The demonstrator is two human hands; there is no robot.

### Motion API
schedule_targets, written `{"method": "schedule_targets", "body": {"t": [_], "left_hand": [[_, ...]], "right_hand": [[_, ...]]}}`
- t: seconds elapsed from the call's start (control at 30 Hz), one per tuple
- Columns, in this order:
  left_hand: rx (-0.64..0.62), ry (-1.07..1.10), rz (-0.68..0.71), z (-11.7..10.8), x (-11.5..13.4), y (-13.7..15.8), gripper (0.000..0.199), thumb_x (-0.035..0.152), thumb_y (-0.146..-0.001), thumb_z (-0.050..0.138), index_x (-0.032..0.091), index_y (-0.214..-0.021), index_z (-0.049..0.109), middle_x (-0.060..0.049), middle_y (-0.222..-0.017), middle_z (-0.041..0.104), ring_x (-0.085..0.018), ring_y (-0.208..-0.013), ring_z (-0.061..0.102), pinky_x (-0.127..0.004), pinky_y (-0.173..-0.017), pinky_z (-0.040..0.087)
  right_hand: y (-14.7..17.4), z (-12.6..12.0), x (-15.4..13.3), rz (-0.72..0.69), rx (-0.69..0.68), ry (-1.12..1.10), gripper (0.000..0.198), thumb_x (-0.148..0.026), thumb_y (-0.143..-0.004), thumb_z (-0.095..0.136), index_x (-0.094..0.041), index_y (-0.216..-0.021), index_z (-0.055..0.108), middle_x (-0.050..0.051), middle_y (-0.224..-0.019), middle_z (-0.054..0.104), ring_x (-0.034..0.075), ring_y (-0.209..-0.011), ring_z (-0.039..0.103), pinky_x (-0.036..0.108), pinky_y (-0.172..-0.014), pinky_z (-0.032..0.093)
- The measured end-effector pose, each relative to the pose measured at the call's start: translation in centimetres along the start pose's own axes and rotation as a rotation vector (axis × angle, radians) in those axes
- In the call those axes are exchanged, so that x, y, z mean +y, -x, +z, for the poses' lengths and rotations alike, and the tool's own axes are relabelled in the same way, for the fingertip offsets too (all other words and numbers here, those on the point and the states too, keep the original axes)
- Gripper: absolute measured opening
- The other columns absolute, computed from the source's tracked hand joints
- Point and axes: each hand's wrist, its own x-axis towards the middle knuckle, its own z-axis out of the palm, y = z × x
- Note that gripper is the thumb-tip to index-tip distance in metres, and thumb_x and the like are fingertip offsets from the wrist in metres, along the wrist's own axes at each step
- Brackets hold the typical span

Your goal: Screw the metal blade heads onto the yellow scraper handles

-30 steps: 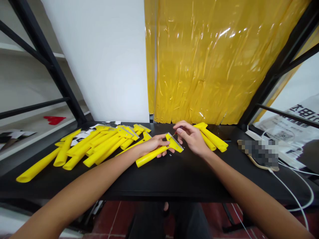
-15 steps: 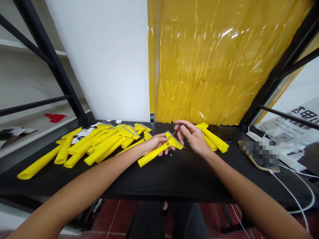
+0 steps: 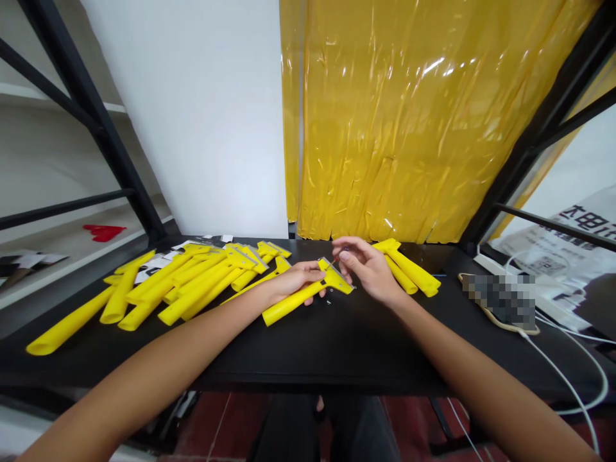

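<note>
A person's two bare hands meet over a black table (image 3: 346, 350), seen from above. The left hand (image 3: 299, 282) is closed around a yellow scraper (image 3: 291, 306), thumb on top and fingertips showing beneath. The scraper is in the middle of the table area, its handle end towards the viewer and slanting left, its wide head with a metal edge pointing right and away. The right hand (image 3: 368, 269) pinches a small screwdriver (image 3: 343, 252) between thumb and fingers; its thin shaft slants down to the scraper's head, though the exact contact of the tip is too small to tell. Small screws (image 3: 329, 302) lie on the table just below the head.

To the left is a loose pile of yellow scrapers (image 3: 192, 282), overlapping, most with their handle ends towards the viewer. Just beyond the right hand, a few more yellow handles (image 3: 416, 273) lie together. Farther right is a phone (image 3: 500, 305), its screen blurred out, with a white cable (image 3: 561, 366) plugged in. Behind the table hang a white panel (image 3: 206, 122) and a glossy yellow plastic curtain (image 3: 409, 122), side by side
</note>
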Motion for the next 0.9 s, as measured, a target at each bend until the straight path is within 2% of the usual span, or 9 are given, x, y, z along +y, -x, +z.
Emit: {"method": "schedule_targets", "body": {"t": [0.1,0.33,0.4,0.47,0.53,0.63,0.8,0.9], "left_hand": [[-0.011,-0.006,-0.004,0.01,-0.08,-0.02,0.033,0.034,-0.085,0.073,0.015,-0.108,0.058,-0.009,-0.087,0.066,-0.016,-0.067,0.067,-0.017,-0.042,0.045],[-0.006,0.000,-0.005,-0.17,-0.13,-0.09,0.032,0.035,-0.085,0.073,0.014,-0.104,0.057,-0.009,-0.083,0.066,-0.016,-0.065,0.066,-0.018,-0.043,0.045],[-0.008,-0.009,-0.008,-0.21,-0.17,-0.11,0.032,0.035,-0.086,0.072,0.014,-0.105,0.056,-0.009,-0.082,0.066,-0.016,-0.064,0.065,-0.018,-0.042,0.045],[-0.008,-0.021,-0.013,-0.20,-0.21,-0.12,0.033,0.035,-0.086,0.071,0.014,-0.107,0.057,-0.009,-0.082,0.066,-0.016,-0.064,0.065,-0.019,-0.042,0.045],[-0.010,-0.032,-0.016,-0.19,-0.25,-0.13,0.034,0.035,-0.086,0.071,0.013,-0.108,0.057,-0.009,-0.081,0.067,-0.017,-0.064,0.065,-0.019,-0.042,0.045],[-0.011,-0.046,-0.012,-0.20,-0.27,-0.14,0.034,0.036,-0.086,0.072,0.013,-0.107,0.057,-0.008,-0.077,0.067,-0.016,-0.061,0.065,-0.019,-0.041,0.044],[-0.002,-0.049,-0.009,-0.23,-0.23,-0.13,0.035,0.038,-0.086,0.072,0.013,-0.107,0.058,-0.009,-0.077,0.068,-0.015,-0.058,0.064,-0.019,-0.042,0.044],[0.005,-0.039,-0.023,-0.16,-0.22,-0.15,0.034,0.037,-0.085,0.072,0.013,-0.106,0.058,-0.008,-0.076,0.067,-0.015,-0.060,0.065,-0.018,-0.042,0.044]], "right_hand": [[0.01,-0.07,0.13,0.018,-0.036,-0.060,0.028,-0.043,-0.095,0.061,-0.024,-0.115,0.058,0.005,-0.103,0.064,0.008,-0.058,0.056,0.021,-0.044,0.048],[0.13,0.19,0.51,-0.042,0.003,0.054,0.021,-0.042,-0.093,0.065,-0.021,-0.099,0.066,0.005,-0.106,0.060,0.007,-0.056,0.054,0.023,-0.045,0.048],[0.10,0.11,0.48,-0.040,0.012,0.068,0.024,-0.043,-0.096,0.060,-0.022,-0.105,0.067,0.005,-0.104,0.060,0.007,-0.056,0.054,0.023,-0.046,0.048],[0.07,-0.03,0.41,-0.004,0.001,0.023,0.029,-0.045,-0.099,0.054,-0.024,-0.117,0.063,0.004,-0.099,0.061,0.007,-0.056,0.054,0.022,-0.046,0.047],[0.06,-0.14,0.37,0.025,-0.010,-0.037,0.032,-0.048,-0.100,0.051,-0.025,-0.121,0.058,0.004,-0.099,0.062,0.008,-0.057,0.055,0.021,-0.045,0.047],[0.08,-0.07,0.41,0.044,-0.017,-0.056,0.031,-0.049,-0.100,0.051,-0.023,-0.115,0.059,0.004,-0.099,0.060,0.008,-0.060,0.056,0.021,-0.046,0.048],[0.02,0.19,0.50,0.027,-0.053,-0.076,0.028,-0.045,-0.095,0.062,-0.024,-0.110,0.052,0.000,-0.091,0.061,0.007,-0.052,0.052,0.020,-0.042,0.045],[0.03,-0.13,0.56,0.028,-0.019,-0.015,0.025,-0.047,-0.098,0.056,-0.023,-0.105,0.056,-0.001,-0.082,0.060,0.008,-0.052,0.053,0.021,-0.045,0.046]]}}
